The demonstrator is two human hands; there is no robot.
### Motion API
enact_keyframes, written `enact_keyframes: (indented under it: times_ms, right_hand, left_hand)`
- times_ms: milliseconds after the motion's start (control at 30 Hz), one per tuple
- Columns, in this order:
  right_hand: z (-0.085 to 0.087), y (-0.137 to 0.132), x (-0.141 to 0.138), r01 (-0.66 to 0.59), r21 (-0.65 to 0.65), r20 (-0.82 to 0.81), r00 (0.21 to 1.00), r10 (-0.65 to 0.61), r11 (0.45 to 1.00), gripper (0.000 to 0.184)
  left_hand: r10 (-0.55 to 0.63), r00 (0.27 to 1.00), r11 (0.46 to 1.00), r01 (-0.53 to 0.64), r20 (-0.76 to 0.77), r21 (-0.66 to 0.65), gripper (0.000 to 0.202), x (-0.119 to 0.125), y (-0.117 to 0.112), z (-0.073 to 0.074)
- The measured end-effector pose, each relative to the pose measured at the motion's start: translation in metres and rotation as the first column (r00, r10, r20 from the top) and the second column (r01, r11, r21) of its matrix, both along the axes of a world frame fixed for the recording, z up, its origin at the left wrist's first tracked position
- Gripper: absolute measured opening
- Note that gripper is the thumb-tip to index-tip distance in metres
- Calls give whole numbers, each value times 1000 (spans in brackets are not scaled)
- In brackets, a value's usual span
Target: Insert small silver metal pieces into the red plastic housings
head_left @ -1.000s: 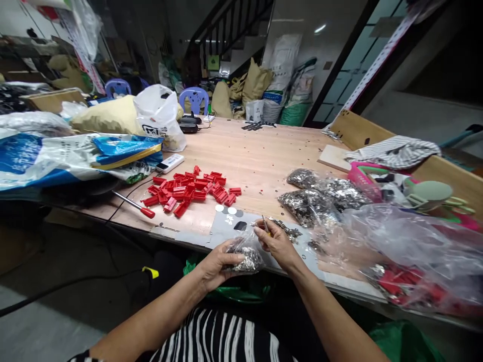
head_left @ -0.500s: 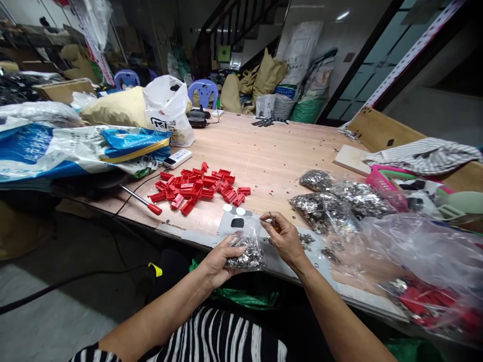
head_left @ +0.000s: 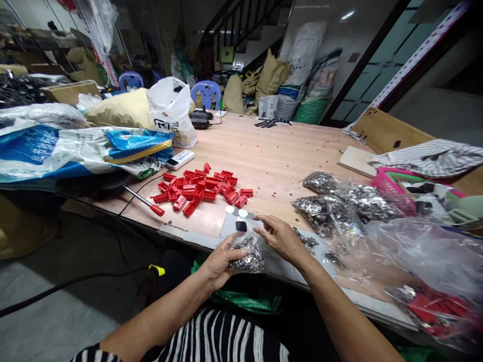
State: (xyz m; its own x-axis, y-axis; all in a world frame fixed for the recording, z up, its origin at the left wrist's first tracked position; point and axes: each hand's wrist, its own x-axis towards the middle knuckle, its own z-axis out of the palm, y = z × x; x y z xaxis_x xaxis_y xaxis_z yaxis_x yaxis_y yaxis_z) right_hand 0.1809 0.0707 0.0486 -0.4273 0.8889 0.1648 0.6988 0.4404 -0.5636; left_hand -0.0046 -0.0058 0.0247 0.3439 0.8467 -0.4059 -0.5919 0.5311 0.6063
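My left hand (head_left: 221,261) is closed around a clear plastic bag (head_left: 249,255) of small shiny metal parts, at the table's front edge. The bag's upper end is gathered and crinkled. My right hand (head_left: 281,239) hovers just right of the bag's top, index finger stretched out and thumb apart from it. I see nothing held in it, though its palm side is hidden. Beneath that wrist, a loose pile of small metal parts (head_left: 307,241) lies on a grey sheet (head_left: 230,222). A dark rounded square (head_left: 241,226) and two white discs lie on the sheet beyond the bag.
Red plastic pieces (head_left: 196,188) lie heaped left of centre, beside a red-handled rod (head_left: 156,210). Several bags of metal parts (head_left: 320,208) and a pink basket (head_left: 388,183) stand at right. A white device (head_left: 180,159) and large sacks (head_left: 75,151) occupy the left.
My right hand has gone from a pinch round a small yellowish-brown item to stretched fingers, and that item no longer shows. The bag's top has dropped and crumpled.
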Motion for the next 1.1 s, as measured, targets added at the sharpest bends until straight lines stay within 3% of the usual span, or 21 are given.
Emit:
enact_keyframes:
  times_ms: [133, 333, 500, 667, 867, 1100]
  right_hand:
    - [2, 8, 1, -57, -6, -71, 996, 56, 998, 32]
    - [8, 14, 3, -139, -182, -120, 986, 119, 973, 19]
    - [12, 10, 3, -112, -236, -287, 957, 41, 965, 20]
    - [13, 10, -5, -172, -307, -457, 890, 14, 936, 22]
    - [13, 15, -10, -165, -398, -467, 883, -45, 903, 24]
    - [10, 18, -9, -142, -382, -469, 881, -59, 913, 27]
  left_hand:
    - [-17, 1000, 1000, 18, -16, 21, 53, 0, -1, 0]
    - [-18, 1000, 998, 18, 1, 67, 44, -1, -2, -1]
    - [-33, 999, 997, 33, 3, 71, 40, -1, -1, -3]
    - [-73, 997, 997, 74, -19, 34, 41, -1, -2, -2]
    - [-69, 998, 998, 69, 0, -2, 41, -3, -1, -4]
    - [-45, 999, 999, 45, 18, 25, 44, -3, -2, -1]
